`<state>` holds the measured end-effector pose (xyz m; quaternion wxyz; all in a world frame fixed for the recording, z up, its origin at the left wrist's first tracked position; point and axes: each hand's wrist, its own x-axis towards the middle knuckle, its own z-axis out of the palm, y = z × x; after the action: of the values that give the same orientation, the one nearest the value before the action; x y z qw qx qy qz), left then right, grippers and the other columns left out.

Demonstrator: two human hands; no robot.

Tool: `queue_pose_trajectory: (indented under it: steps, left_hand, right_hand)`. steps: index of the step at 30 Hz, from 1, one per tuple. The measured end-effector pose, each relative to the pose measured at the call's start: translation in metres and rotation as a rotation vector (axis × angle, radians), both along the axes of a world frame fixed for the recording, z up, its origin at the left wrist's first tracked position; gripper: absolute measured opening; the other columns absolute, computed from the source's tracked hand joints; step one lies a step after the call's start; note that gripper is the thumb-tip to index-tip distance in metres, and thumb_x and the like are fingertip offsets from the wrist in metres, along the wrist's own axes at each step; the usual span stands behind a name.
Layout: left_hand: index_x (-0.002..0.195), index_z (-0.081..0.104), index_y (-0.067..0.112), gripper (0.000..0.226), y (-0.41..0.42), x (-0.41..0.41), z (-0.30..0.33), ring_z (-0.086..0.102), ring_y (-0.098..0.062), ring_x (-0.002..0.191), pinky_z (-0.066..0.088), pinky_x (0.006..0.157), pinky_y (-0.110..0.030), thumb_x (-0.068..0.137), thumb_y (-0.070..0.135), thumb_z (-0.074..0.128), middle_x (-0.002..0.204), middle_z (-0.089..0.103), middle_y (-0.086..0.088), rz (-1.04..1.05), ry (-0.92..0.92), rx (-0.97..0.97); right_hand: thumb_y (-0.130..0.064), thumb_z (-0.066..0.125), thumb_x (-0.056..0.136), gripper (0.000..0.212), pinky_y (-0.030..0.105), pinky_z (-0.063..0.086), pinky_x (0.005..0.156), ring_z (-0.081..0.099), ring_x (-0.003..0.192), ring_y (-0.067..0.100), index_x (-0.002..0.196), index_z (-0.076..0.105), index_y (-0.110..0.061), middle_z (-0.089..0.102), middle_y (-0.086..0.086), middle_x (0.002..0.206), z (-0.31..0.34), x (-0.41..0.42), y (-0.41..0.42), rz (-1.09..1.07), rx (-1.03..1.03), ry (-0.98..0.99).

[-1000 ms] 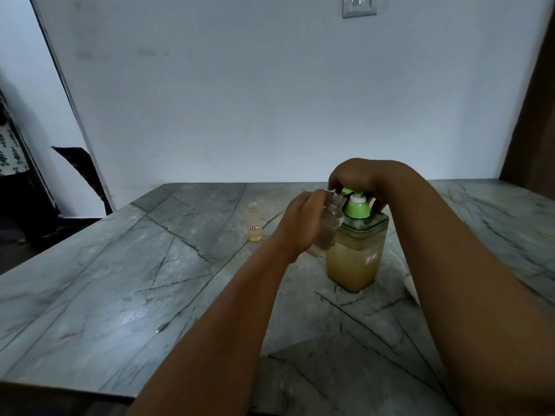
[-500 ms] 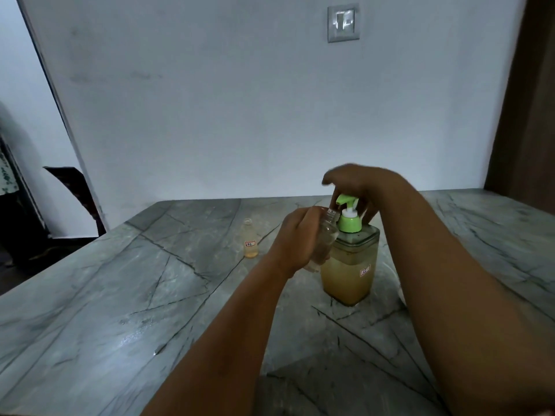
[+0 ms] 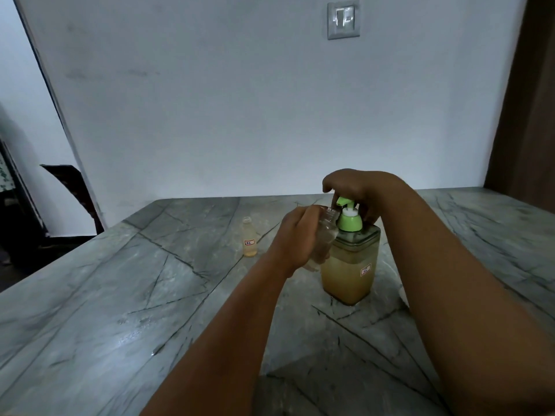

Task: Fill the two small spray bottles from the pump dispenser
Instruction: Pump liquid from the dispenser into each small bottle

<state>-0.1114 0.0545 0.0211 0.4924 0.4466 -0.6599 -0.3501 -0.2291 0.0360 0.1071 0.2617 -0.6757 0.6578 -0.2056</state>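
The left hand (image 3: 295,235) is wrapped around 1 small clear spray bottle (image 3: 324,235), holding it off the worktop (image 3: 120,310) and tilted, its long axis leaning up and to the right so that the open neck lies just beside the green pump head (image 3: 345,202) of the pump dispenser (image 3: 350,265). The right hand (image 3: 360,190) sits over the pump head from above, its fingers curled down around the top; whether they press on it or only rest there I cannot tell, as the hand hides the contact. The nozzle points left, toward the bottle's mouth, and that is what the next press depends on: the neck appears to be at or just under the spout tip, though the view is too dim to confirm it is truly beneath. If it sits off to the side, the amber liquid would likely run down the outside. The dispenser stands upright, roughly two-thirds full. The 2nd spray bottle (image 3: 250,240) stands upright and uncapped well to the left, apart from both hands, with a little amber liquid at the bottom, so it looks partly filled. A wall switch plate (image 3: 343,20) is mounted above.
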Motion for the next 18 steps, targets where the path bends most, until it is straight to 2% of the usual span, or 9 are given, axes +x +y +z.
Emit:
queue_pose_trajectory:
  steps: [3,6,8,10,12,15,18]
  left_hand:
    - [0.076,0.053,0.025,0.026,-0.001,0.001,-0.001,0.056,-0.03,0.079,0.05,0.076,-0.046,0.097,0.025,0.039,0.076,0.057,-0.002,0.004,-0.001,0.009]
    - [0.077,0.059,0.019,0.031,-0.001,0.002,0.003,0.059,-0.024,0.062,0.049,0.052,-0.03,0.098,0.019,0.038,0.072,0.06,-0.006,-0.012,0.055,0.031]
    - [0.075,0.063,0.013,0.034,-0.001,0.002,0.003,0.058,-0.024,0.054,0.043,0.044,-0.025,0.098,0.019,0.038,0.065,0.061,-0.008,-0.029,0.098,0.053]
    - [0.075,0.062,0.008,0.035,-0.001,0.001,0.003,0.058,-0.026,0.053,0.043,0.044,-0.025,0.098,0.018,0.038,0.062,0.06,-0.01,-0.033,0.102,0.051]
    - [0.077,0.062,0.006,0.034,-0.002,0.001,0.002,0.058,-0.03,0.059,0.043,0.05,-0.031,0.097,0.019,0.038,0.065,0.061,-0.013,-0.023,0.087,0.027]
    - [0.076,0.063,0.01,0.036,-0.002,0.001,0.002,0.06,-0.028,0.059,0.044,0.049,-0.029,0.098,0.019,0.036,0.07,0.062,-0.014,-0.006,0.07,0.021]
    - [0.078,0.063,0.016,0.035,-0.002,0.001,0.002,0.06,-0.03,0.064,0.046,0.053,-0.033,0.098,0.019,0.035,0.076,0.062,-0.015,-0.008,0.063,0.022]
  right_hand:
    - [-0.022,0.032,0.101,0.032,0.026,0.036,0.055,0.043,0.059,0.023,0.072,0.041,-0.011,0.042,0.008,0.074,0.001,-0.001,-0.001,0.025,-0.008,-0.03]
    - [-0.01,0.035,0.097,0.029,0.025,0.033,0.054,0.035,0.053,0.021,0.068,0.038,-0.007,0.038,0.009,0.067,-0.001,0.005,-0.004,0.015,-0.016,0.063]
    - [-0.006,0.04,0.089,0.019,0.028,0.035,0.06,0.035,0.055,0.022,0.069,0.039,-0.007,0.04,0.011,0.068,-0.005,0.008,-0.004,-0.011,-0.012,0.074]
    - [-0.008,0.041,0.081,0.016,0.03,0.034,0.06,0.035,0.054,0.022,0.065,0.039,-0.009,0.039,0.01,0.064,-0.007,0.008,-0.004,-0.032,-0.02,0.096]
    - [-0.01,0.04,0.08,0.017,0.03,0.032,0.06,0.034,0.053,0.022,0.063,0.038,-0.011,0.037,0.009,0.061,-0.009,0.008,-0.002,-0.029,-0.028,0.12]
    - [-0.008,0.035,0.092,0.022,0.023,0.027,0.059,0.028,0.056,0.02,0.071,0.037,-0.011,0.032,0.006,0.067,-0.003,0.003,-0.004,0.042,-0.047,0.071]
    - [-0.018,0.032,0.098,0.028,0.023,0.033,0.058,0.037,0.058,0.02,0.075,0.043,-0.008,0.039,0.007,0.074,0.0,-0.001,-0.005,0.027,-0.061,-0.023]
